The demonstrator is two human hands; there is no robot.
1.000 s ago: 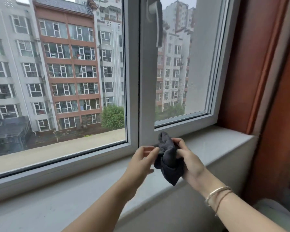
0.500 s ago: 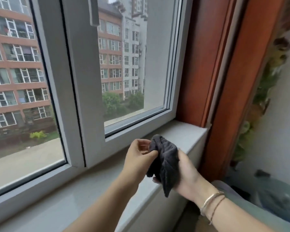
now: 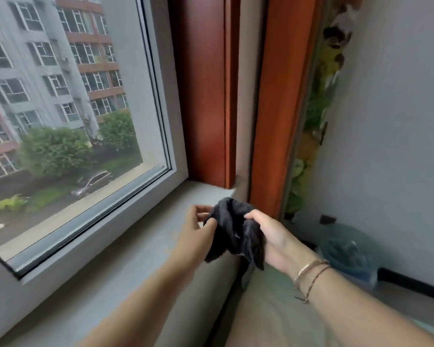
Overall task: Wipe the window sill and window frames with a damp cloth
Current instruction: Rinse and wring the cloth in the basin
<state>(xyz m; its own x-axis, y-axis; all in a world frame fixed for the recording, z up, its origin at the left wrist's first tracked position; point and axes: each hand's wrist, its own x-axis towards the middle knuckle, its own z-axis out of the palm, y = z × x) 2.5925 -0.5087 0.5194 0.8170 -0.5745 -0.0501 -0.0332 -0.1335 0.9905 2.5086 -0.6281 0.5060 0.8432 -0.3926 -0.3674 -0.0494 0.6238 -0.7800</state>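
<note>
Two hands were seen on the cloth (image 3: 236, 231), which was held bunched in the air just above the right end of the sill (image 3: 145, 236), not yet touching it. The right hand (image 3: 273, 240) was curled round the dark bundle from the side; the left hand (image 3: 198, 227) pinched its near edge. The step was judged to be refolding. A flat pad would be best formed before contact, so that the corner by the frame (image 3: 125, 216) and wooden trim (image 3: 206, 96) could be reached with even pressure.
</note>
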